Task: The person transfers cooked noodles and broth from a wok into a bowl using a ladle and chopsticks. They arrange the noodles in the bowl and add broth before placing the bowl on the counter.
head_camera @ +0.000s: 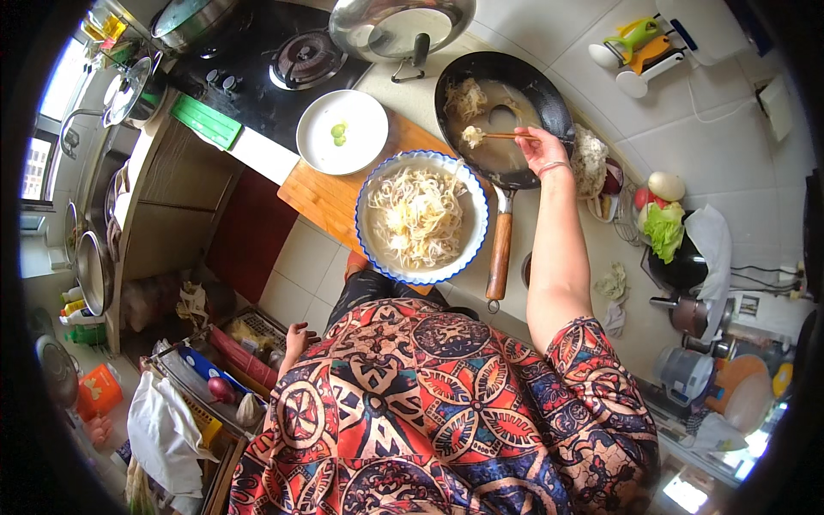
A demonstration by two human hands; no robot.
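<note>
My right hand [543, 152] holds a pair of wooden chopsticks [505, 136] over a black wok [555, 106]. At their tips is a small pale clump of food [472, 136]. Cloudy broth and noodle-like strands lie in the wok, with a dark ladle-like shape in the liquid. Left of the wok's wooden handle [499, 257], a blue-rimmed fluted bowl [477, 257] holds a heap of pale strands [417, 215]. A white plate [315, 151] with green slices [338, 134] is beside it on a wooden cutting board [322, 193]. My left hand [301, 338] hangs low beside my body, fingers apart, holding nothing.
A gas burner [307, 61] is at the upper left, near a large metal lid [399, 29] propped upright. Right of the wok are vegetables, including lettuce [663, 230]. Crates with an onion [221, 390] stand at the lower left, below the counter.
</note>
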